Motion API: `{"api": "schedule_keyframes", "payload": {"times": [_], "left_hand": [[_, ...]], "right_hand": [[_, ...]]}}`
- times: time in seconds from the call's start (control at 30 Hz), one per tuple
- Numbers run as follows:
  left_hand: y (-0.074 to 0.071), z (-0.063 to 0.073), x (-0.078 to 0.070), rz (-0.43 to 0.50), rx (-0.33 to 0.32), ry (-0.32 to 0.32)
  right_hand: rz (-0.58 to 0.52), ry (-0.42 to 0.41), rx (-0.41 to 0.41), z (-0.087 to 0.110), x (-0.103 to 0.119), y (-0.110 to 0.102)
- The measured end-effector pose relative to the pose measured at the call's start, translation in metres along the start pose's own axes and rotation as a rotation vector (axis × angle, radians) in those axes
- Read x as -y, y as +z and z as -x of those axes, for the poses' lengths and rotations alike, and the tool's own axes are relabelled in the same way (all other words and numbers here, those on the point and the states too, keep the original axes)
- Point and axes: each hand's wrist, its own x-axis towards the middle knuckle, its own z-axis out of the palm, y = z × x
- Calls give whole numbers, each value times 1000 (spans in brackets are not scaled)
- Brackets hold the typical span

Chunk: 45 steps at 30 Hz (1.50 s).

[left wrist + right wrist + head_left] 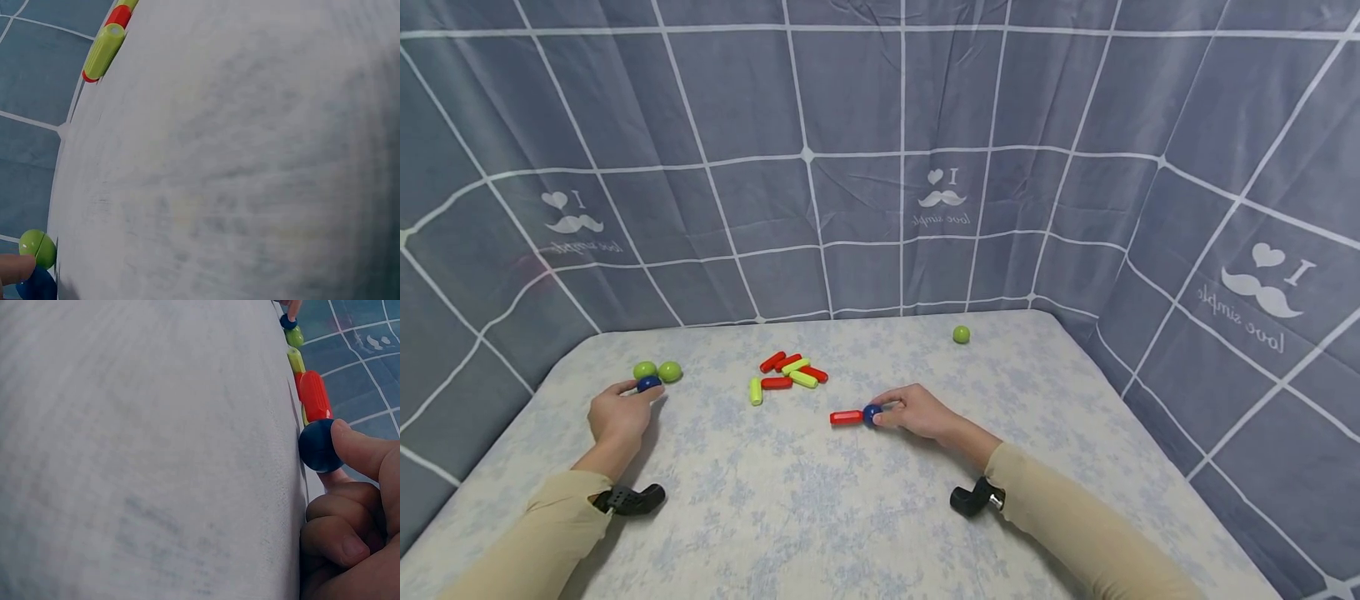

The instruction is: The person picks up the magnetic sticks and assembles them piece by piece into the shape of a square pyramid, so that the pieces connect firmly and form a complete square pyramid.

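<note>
At the left of the table my left hand (619,414) pinches a dark blue ball (649,383), which lies close against two green balls (669,372). A fingertip and part of that blue ball (37,285) show in the left wrist view. Nearer the middle, my right hand (917,412) holds a second blue ball (871,415) between thumb and fingers; its other fingers are curled in the right wrist view. This ball (320,446) sits at the right end of a red stick (846,418); whether they are joined I cannot tell.
Several short red and yellow-green sticks (777,383) lie in a loose group at the middle back. A single green ball (961,334) rests near the far edge at the right. Blue-grey curtains (865,200) with white lines stand behind and beside the patterned tabletop (805,517).
</note>
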Motion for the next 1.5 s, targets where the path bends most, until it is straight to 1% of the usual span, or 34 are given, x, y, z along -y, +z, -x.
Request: {"api": "schedule_keyframes", "payload": {"times": [0.33,0.47,0.6,0.77,0.9,1.23,1.5], "left_hand": [[-1,-1,1,-43,-29,17],[0,1,1,-66,-30,33],[-1,6,0,-77,-12,44],[-3,16,-1,-60,39,61],[-1,26,0,-51,86,92],[10,57,-4,-90,190,200],[21,78,-8,-105,317,292]], "right_hand": [[-1,-6,8,-1,1,1],[1,-2,10,-1,1,1],[12,0,8,-1,2,1],[28,0,0,-1,1,1],[29,3,-1,0,2,0],[29,13,-12,1,3,0],[28,14,-18,-1,3,2]]}}
